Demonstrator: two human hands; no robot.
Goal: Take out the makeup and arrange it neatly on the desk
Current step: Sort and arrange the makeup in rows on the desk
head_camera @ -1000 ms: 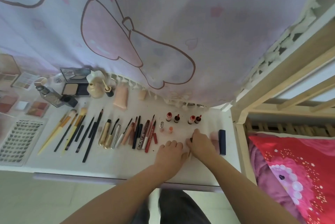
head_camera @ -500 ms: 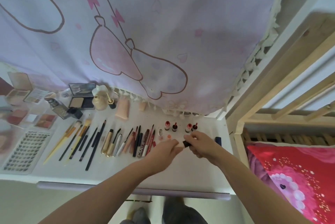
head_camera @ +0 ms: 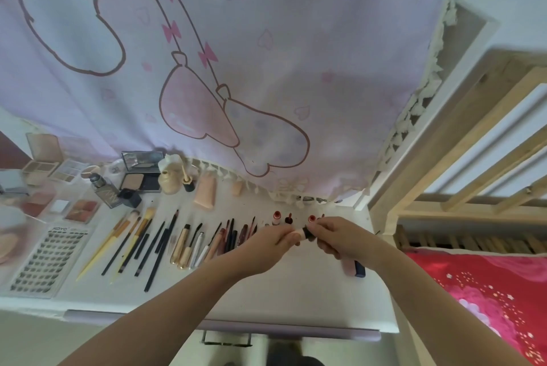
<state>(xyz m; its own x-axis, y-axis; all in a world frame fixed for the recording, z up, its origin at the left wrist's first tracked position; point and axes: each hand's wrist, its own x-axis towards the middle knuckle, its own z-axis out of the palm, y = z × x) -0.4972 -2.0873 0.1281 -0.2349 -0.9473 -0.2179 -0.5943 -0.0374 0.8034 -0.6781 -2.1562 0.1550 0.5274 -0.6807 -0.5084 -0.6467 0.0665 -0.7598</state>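
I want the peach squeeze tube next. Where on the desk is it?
In the head view, the peach squeeze tube lies at the back of the desk, under the curtain's fringe, just right of the small black-capped bottle.

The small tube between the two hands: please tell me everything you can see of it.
The small tube is short, with a pale pink body and a black end; it looks like plastic. It lies roughly level in the air above the white desk. The left hand pinches the pale end and the right hand grips the black end. Whether it is open cannot be told.
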